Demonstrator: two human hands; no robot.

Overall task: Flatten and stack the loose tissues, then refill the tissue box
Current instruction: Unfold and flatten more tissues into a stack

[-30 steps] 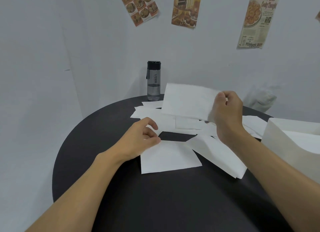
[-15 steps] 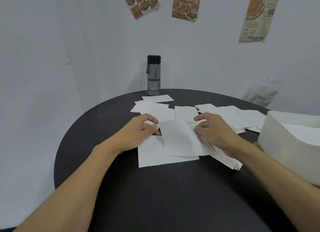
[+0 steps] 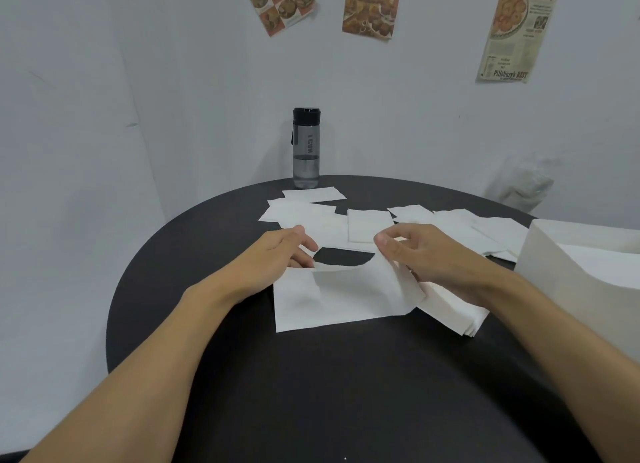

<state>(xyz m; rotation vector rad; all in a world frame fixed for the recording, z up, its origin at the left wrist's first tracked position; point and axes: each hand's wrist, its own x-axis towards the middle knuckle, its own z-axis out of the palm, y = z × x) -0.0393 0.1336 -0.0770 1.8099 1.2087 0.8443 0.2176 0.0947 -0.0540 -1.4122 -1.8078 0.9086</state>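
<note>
While pinching the top tissue (image 3: 353, 293) by its two far corners, draw both grips apart and lower them together, taking out the sag along the far edge before letting go. Left hand (image 3: 277, 258): fingers bent, nipping the far left corner low against the sheet beneath. Right hand (image 3: 426, 255): thumb and forefinger closed on the far right corner, lifted clear of the table (image 3: 311, 393); remaining fingers loosely curled. Judged best done gently, thin paper of this kind creasing or tearing readily under a hard pull. Square the near edges to the sheet beneath, then smooth outward with flat fingers. Layered stack (image 3: 457, 315) just right of the held sheet, under the right forearm; loose tissues (image 3: 311, 217) lying flat across the far half of the tabletop; white tissue box (image 3: 581, 272) at the right edge, near the stack, contents not visible from here. Surface: round, matt black. Beyond: water bottle (image 3: 306, 147) upright at the far rim, pale wall with three food posters (image 3: 372, 7), crumpled clear bag (image 3: 523, 189) low against the wall at right.
</note>
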